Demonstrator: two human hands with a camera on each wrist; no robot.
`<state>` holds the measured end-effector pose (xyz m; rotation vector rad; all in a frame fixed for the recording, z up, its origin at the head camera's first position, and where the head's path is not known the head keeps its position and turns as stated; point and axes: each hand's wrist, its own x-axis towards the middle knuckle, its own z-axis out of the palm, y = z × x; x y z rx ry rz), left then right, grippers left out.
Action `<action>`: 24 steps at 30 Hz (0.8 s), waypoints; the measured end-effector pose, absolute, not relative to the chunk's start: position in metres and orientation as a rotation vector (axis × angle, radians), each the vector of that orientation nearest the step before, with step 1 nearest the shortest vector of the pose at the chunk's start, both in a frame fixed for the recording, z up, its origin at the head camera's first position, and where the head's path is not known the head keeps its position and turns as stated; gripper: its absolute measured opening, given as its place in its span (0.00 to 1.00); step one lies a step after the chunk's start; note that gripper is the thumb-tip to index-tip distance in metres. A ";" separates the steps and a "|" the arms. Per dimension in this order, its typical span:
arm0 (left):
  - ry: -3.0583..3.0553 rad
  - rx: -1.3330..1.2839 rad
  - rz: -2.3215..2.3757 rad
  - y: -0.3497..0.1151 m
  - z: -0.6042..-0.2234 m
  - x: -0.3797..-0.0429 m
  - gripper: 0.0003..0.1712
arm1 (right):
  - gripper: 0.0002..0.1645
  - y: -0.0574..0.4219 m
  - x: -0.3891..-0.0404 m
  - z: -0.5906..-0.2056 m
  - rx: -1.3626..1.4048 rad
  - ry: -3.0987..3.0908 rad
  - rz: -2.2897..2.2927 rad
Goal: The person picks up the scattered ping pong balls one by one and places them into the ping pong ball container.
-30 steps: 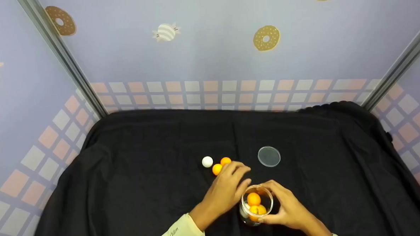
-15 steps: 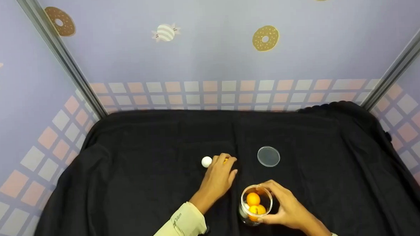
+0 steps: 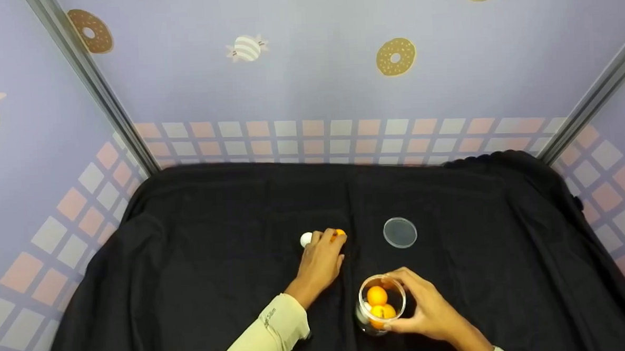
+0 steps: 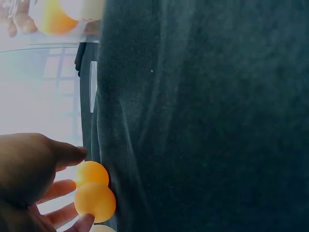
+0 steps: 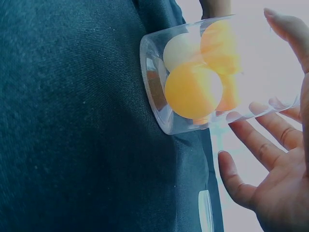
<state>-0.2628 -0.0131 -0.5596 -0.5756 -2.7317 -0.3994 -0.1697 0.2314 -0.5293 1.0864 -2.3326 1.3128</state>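
Note:
My left hand reaches over two orange table tennis balls on the black cloth. Its fingers are spread, and a fingertip appears to touch the nearer ball, while the thumb is apart from both. Beside them lies a white ball, partly covered by the hand. My right hand holds an upright clear jar near its rim, thumb on one side and fingers on the other. Inside the jar are several balls, orange and white; the jar's mouth is uncovered.
A round clear lid lies flat on the cloth beyond the jar. Black cloth with folds covers the table. Patterned panels stand behind and at both sides.
My left hand has moved from beside the jar's rim, away and leftward, to the loose balls. The right hand and jar have stayed put.

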 end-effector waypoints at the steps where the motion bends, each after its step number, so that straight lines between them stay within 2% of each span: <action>1: -2.737 -0.573 -0.393 -0.013 -0.560 -0.263 0.23 | 0.43 0.231 -0.170 -0.529 1.087 -2.332 1.314; 4: -2.754 -0.570 -0.382 -0.012 -0.560 -0.266 0.24 | 0.43 0.232 -0.169 -0.529 1.083 -2.334 1.314; 11: -2.789 -0.574 -0.362 -0.008 -0.561 -0.271 0.24 | 0.47 0.245 -0.184 -0.565 1.080 -2.389 1.252; 19: -2.750 -0.593 -0.371 -0.012 -0.566 -0.272 0.27 | 0.47 0.244 -0.184 -0.565 1.087 -2.375 1.217; 24: -2.728 -0.598 -0.387 -0.015 -0.569 -0.273 0.24 | 0.47 0.245 -0.183 -0.562 1.074 -2.396 1.220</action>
